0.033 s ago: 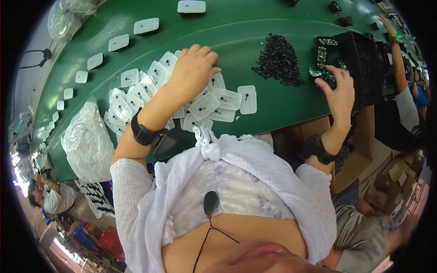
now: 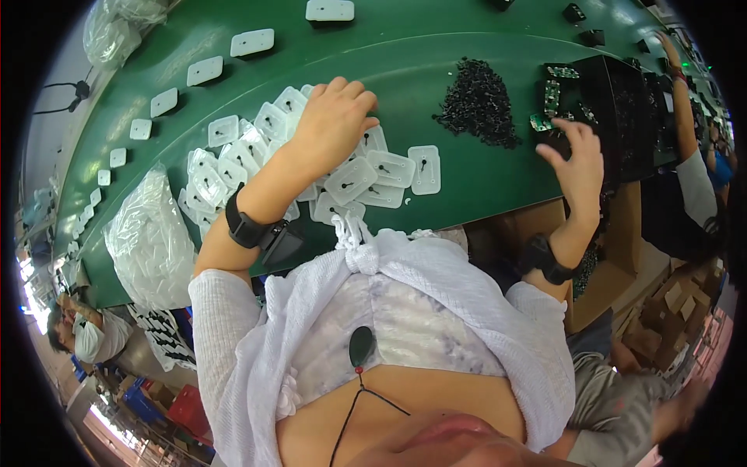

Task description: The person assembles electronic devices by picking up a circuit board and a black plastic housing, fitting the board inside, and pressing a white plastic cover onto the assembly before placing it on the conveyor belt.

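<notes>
White plastic covers (image 2: pixel 366 175) are piled right under your left hand (image 2: pixel 334 121), which rests on top of the heap with fingers curled together, not clearly gripping any one piece. Your right hand (image 2: pixel 580 163) hovers with fingers spread apart just beside small green circuit boards (image 2: pixel 551 97). A heap of tiny black parts (image 2: pixel 478 105) sits between them on the green belt (image 2: pixel 420 47).
</notes>
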### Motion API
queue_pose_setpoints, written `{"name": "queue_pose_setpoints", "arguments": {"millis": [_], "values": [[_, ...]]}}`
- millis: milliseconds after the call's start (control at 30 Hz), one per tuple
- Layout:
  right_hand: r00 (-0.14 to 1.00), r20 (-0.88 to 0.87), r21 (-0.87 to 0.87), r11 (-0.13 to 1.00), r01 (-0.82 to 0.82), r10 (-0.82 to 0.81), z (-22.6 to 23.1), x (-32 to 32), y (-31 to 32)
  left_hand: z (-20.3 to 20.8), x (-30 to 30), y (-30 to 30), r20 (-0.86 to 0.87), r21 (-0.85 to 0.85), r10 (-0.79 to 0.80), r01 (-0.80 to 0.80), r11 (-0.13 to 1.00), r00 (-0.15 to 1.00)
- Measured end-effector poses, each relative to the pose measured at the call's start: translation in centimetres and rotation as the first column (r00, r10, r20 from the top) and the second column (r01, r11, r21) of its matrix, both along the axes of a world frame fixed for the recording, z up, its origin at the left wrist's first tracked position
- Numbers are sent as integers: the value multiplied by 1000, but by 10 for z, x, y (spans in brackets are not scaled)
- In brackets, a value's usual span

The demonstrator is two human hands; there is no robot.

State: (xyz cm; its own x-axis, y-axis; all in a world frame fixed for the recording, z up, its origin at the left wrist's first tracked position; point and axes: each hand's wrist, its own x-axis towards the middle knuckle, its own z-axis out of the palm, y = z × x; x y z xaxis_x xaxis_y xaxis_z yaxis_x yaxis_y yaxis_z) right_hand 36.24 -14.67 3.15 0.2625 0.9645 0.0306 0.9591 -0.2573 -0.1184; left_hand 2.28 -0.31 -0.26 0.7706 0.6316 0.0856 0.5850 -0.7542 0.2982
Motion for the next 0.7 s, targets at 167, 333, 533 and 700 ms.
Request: {"name": "queue_pose_setpoints", "arguments": {"millis": [167,333,533,700], "values": [[996,90,45,999,11,-15,-22,-1,-9,0,-1,-7,-95,-19,-27,25,1000,995],[1000,12,185,983,-9,7,-31,5,-8,-2,0,4,-118,-241,-51,21,970,992],[992,-125,256,965,64,-33,-4,-9,-5,-2,9,17,-57,-322,-48,27,946,997],[975,-212,332,943,12,62,10,-11,12,-11,21,35,26,-270,19,-12,963,999]]}}
